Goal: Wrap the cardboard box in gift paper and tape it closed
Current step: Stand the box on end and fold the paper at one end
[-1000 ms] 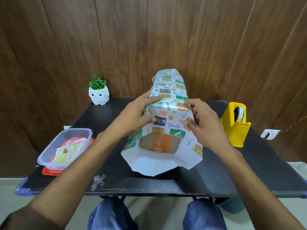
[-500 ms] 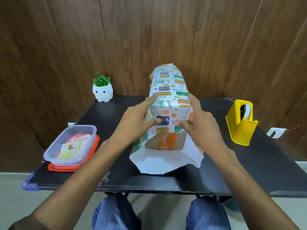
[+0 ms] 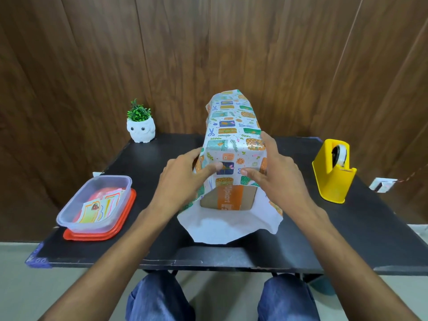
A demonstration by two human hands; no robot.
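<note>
Bright, even light falls from above — shadows are soft. A faint one sits under the gift paper [image 3: 231, 140]. The black table [image 3: 359, 239] shines a little in front. Wall [image 3: 69, 66] lines bend at the sides.

container [image 3: 92, 205] left, tape dispenser [image 3: 333, 174] right

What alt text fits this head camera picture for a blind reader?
A person's left hand and right hand press gift paper against a cardboard box on a black table, its near end partly uncovered. A yellow tape dispenser stands at right, a tub of cards and owl planter at left.
</note>
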